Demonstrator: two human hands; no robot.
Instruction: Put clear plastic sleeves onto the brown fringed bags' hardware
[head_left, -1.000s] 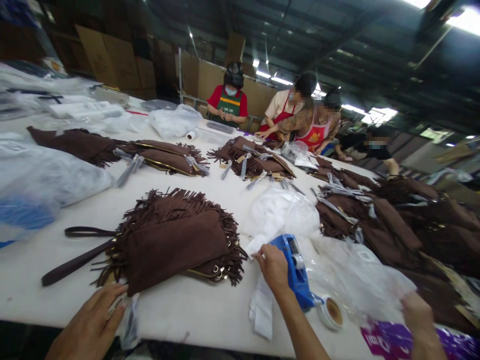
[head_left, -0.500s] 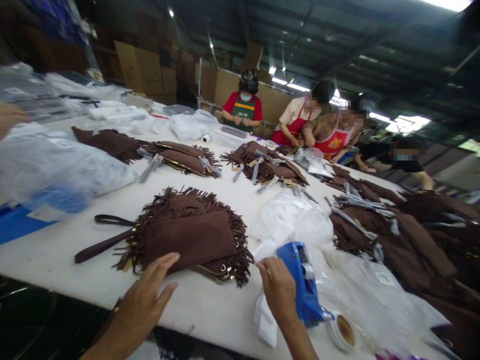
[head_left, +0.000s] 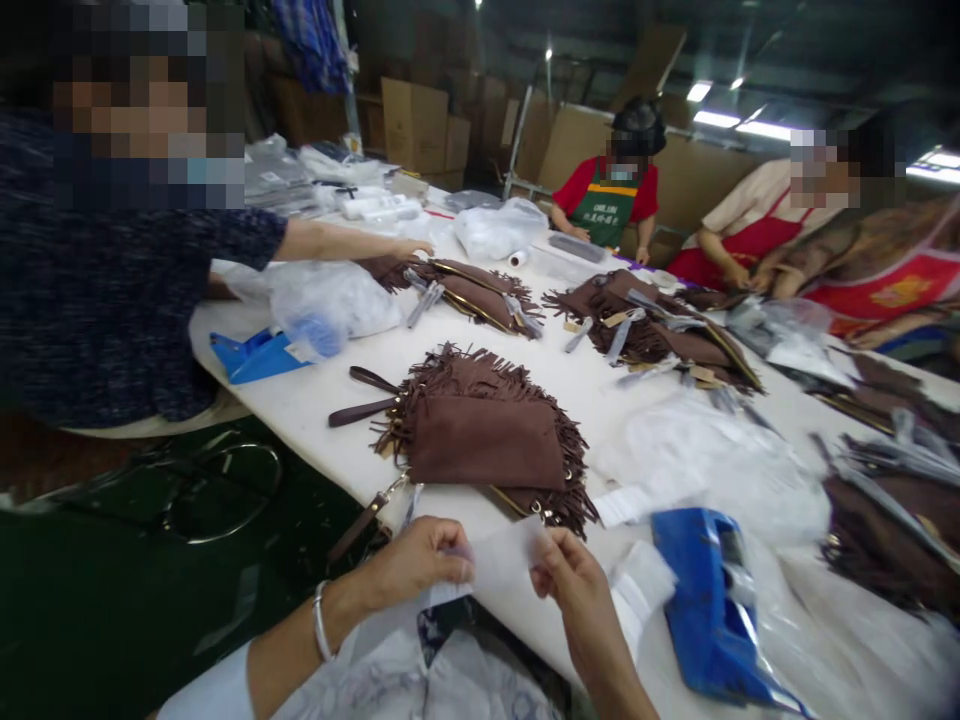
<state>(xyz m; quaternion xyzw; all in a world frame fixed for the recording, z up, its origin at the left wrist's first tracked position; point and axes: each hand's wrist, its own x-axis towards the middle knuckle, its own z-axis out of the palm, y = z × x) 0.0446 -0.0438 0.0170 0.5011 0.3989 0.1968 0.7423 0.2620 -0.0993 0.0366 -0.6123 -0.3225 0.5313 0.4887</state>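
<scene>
Between my two hands, in front of the table edge, is a thin white translucent sheet (head_left: 501, 560); whether it is paper or plastic I cannot tell. My left hand (head_left: 420, 562) is closed on one end of it, and a bracelet circles that wrist. The fingers of my right hand (head_left: 571, 575) pinch the other end. Just beyond them lies a stack of brown fringed clutch bags (head_left: 487, 440), wrist straps sticking out at the left and gold clasps at the lower right. A blue tape dispenser (head_left: 701, 600) stands right of my right hand, beside folded white sheets (head_left: 643, 590).
Clear plastic bags (head_left: 705, 460) lie on the white table (head_left: 300, 430) at right. More fringed bags (head_left: 645, 320) are piled farther back. At left, a co-worker's arm (head_left: 352, 240) reaches over the table near another blue dispenser (head_left: 255, 355). Other people stand across the table.
My view has swung left, bringing in the co-worker there. My left hand has left the clutch bags, and both hands now hold the white sheet in front of me.
</scene>
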